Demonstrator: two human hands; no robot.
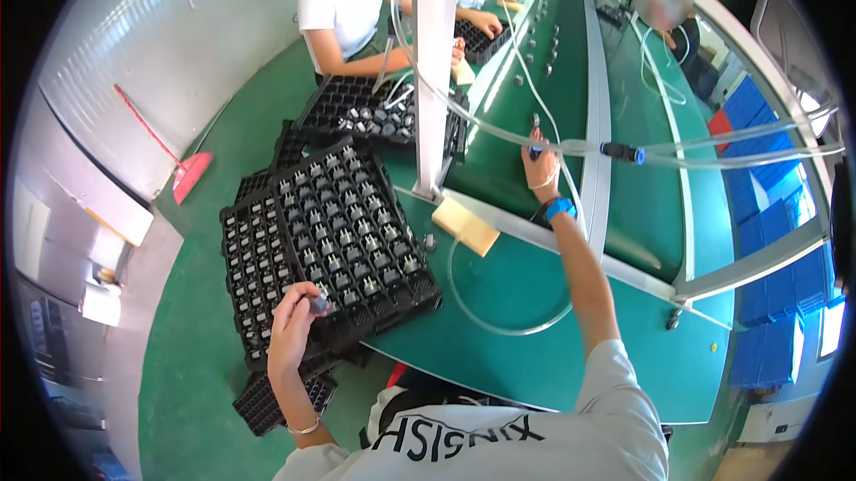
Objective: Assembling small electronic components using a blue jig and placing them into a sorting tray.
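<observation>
My left hand (290, 328) is closed, thumb and fingers pinching a small grey plug part (317, 304) at the near left corner of a black compartment tray (392, 303). Rows of similar grey parts with metal prongs (334, 205) stand in that tray. A second filled black tray (234, 280) lies against its left side. My right hand (540, 171) reaches over the green conveyor belt (571, 218), with a blue band on the wrist. Its fingers are closed around something small and dark, too hidden to name. A small metallic part (535, 119) shows just beyond the fingertips.
A grey metal post (432, 80) rises left of the belt, with clear hoses (508, 329) around it. A yellow block (465, 225) lies on the green table. Farther back, a tray of loose parts (379, 117) stands near a co-worker (357, 17). Blue bins (758, 303) are stacked right.
</observation>
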